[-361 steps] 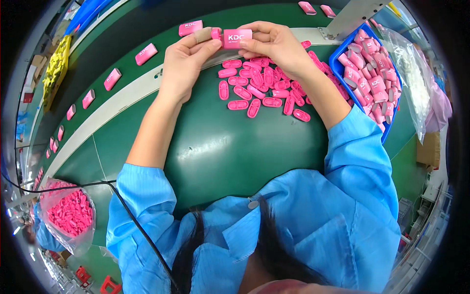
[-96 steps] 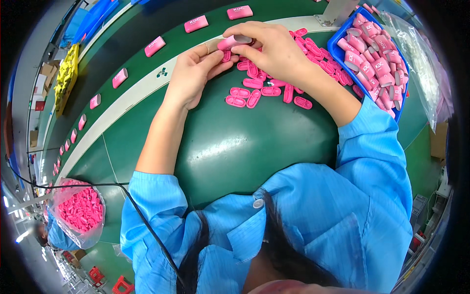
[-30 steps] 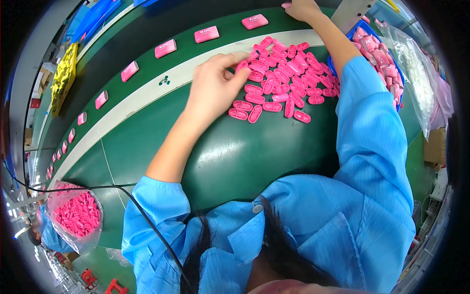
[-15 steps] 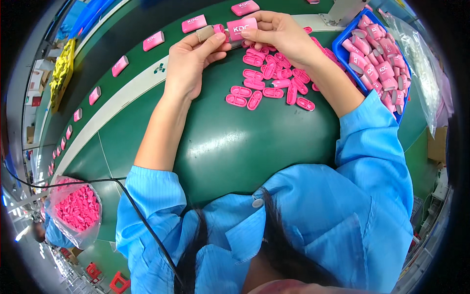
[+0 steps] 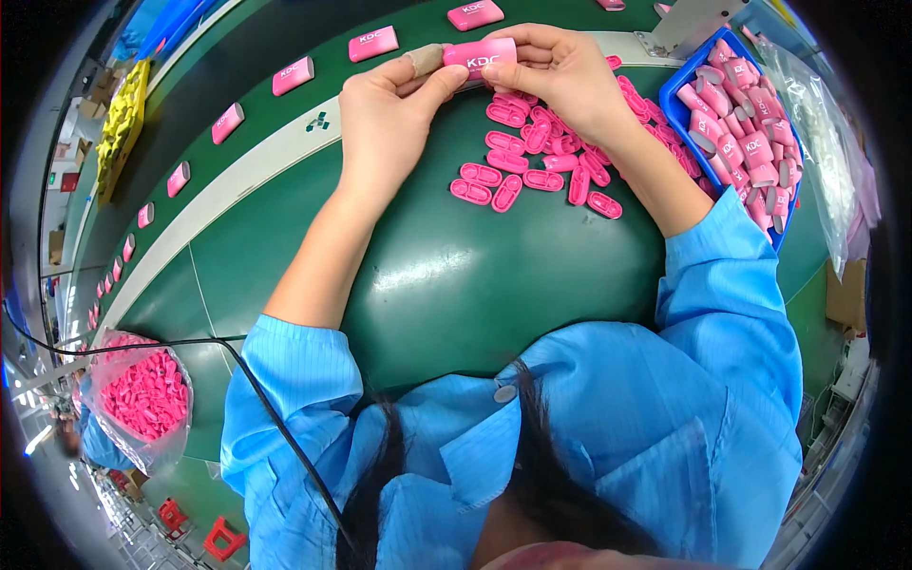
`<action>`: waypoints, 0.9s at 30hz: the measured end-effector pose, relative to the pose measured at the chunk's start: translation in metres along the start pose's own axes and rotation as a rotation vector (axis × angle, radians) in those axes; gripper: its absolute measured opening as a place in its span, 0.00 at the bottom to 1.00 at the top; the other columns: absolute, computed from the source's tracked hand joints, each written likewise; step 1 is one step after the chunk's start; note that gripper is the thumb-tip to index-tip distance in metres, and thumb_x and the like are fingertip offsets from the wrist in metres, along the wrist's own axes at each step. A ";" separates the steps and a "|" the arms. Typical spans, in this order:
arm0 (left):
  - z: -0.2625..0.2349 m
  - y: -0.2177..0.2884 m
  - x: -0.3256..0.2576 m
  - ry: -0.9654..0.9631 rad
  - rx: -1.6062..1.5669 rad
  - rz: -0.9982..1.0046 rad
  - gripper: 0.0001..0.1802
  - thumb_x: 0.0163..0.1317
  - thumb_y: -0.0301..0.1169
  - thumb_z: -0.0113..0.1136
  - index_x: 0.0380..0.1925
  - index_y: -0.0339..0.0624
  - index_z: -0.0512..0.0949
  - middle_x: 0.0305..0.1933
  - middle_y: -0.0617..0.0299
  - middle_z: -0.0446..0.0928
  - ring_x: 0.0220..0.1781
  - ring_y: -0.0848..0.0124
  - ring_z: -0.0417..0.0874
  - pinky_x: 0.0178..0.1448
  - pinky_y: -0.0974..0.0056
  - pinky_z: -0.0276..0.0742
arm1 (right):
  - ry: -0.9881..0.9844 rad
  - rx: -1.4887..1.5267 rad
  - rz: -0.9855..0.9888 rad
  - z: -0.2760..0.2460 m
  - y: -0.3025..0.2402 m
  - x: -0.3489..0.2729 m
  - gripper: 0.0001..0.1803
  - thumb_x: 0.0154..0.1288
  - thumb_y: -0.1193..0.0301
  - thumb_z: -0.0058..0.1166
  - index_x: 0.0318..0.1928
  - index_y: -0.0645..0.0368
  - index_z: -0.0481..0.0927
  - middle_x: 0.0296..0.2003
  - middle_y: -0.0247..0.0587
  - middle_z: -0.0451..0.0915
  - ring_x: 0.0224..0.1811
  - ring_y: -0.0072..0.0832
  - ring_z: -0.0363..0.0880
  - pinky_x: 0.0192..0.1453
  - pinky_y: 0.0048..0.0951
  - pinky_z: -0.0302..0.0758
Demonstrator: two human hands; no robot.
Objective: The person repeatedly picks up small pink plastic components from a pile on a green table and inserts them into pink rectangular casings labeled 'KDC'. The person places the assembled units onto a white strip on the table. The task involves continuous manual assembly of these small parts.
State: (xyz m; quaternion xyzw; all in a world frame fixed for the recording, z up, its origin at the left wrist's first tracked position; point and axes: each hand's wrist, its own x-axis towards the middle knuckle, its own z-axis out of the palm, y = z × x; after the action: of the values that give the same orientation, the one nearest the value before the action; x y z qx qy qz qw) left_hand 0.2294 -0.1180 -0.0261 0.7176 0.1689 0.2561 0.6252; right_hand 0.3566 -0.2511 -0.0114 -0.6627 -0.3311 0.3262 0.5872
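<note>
Above the far part of the green table, my two hands hold one pink plastic shell [image 5: 481, 59] with pale lettering. My left hand [image 5: 389, 119] pinches its left end between thumb and fingers; a tan cover sits on one fingertip. My right hand [image 5: 575, 85] grips the right end, thumb on the front face. The small deep-pink end cap does not show, so I cannot tell how it sits against the shell. Just below my right hand lies a spread of oval deep-pink caps [image 5: 506, 140], several of them overlapping.
A blue bin [image 5: 676, 119] full of pink shells stands at right, beside a clear plastic bag [image 5: 825, 142]. Finished-looking shells [image 5: 293, 76] sit spaced along the green belt beyond the pale rail [image 5: 204, 195]. At lower left hangs a bag of pink parts [image 5: 142, 394]; a black cable [image 5: 275, 418] crosses my left side.
The left hand's deep-pink cap, visible before at the shell's left end, is out of sight, and the left thumb has come against the shell. The shells on the belt have shifted slightly left.
</note>
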 end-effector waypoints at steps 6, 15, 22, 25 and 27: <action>0.022 0.019 -0.026 0.036 0.549 0.227 0.28 0.58 0.26 0.60 0.57 0.25 0.64 0.43 0.46 0.80 0.46 0.65 0.83 0.48 0.66 0.78 | 0.238 -0.513 -0.363 0.019 -0.012 -0.018 0.18 0.57 0.75 0.60 0.49 0.67 0.75 0.39 0.41 0.82 0.39 0.21 0.81 0.44 0.20 0.78; 0.014 -0.012 0.008 -0.057 0.519 0.187 0.27 0.58 0.26 0.57 0.58 0.37 0.67 0.56 0.50 0.73 0.53 0.63 0.78 0.52 0.64 0.77 | 0.114 -0.314 -0.105 -0.040 -0.005 0.042 0.15 0.56 0.75 0.60 0.43 0.68 0.76 0.32 0.41 0.82 0.33 0.21 0.79 0.36 0.23 0.76; 0.034 -0.003 0.037 -0.279 0.704 0.439 0.09 0.54 0.24 0.56 0.35 0.42 0.82 0.36 0.52 0.80 0.37 0.55 0.81 0.43 0.58 0.77 | 0.137 -0.720 -0.039 -0.099 0.021 0.093 0.18 0.55 0.66 0.59 0.43 0.66 0.79 0.34 0.47 0.82 0.35 0.33 0.82 0.41 0.31 0.77; 0.033 0.001 0.037 -0.360 0.851 0.404 0.09 0.54 0.27 0.57 0.34 0.43 0.83 0.34 0.51 0.79 0.37 0.54 0.81 0.44 0.56 0.76 | 0.260 -1.016 -0.166 -0.105 0.008 0.100 0.18 0.54 0.64 0.58 0.42 0.64 0.80 0.39 0.54 0.81 0.42 0.44 0.81 0.47 0.37 0.76; 0.029 0.010 0.035 -0.379 0.934 0.347 0.09 0.54 0.28 0.57 0.34 0.44 0.82 0.34 0.51 0.79 0.37 0.54 0.81 0.45 0.55 0.76 | 0.330 -1.380 -0.018 -0.109 -0.004 0.096 0.17 0.54 0.64 0.55 0.40 0.63 0.81 0.41 0.58 0.79 0.47 0.48 0.78 0.52 0.42 0.74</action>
State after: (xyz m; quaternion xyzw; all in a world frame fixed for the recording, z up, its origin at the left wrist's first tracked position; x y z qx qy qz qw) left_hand 0.2738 -0.1232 -0.0133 0.9706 0.0277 0.1195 0.2073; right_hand 0.5004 -0.2335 -0.0009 -0.9215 -0.3745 -0.0676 0.0784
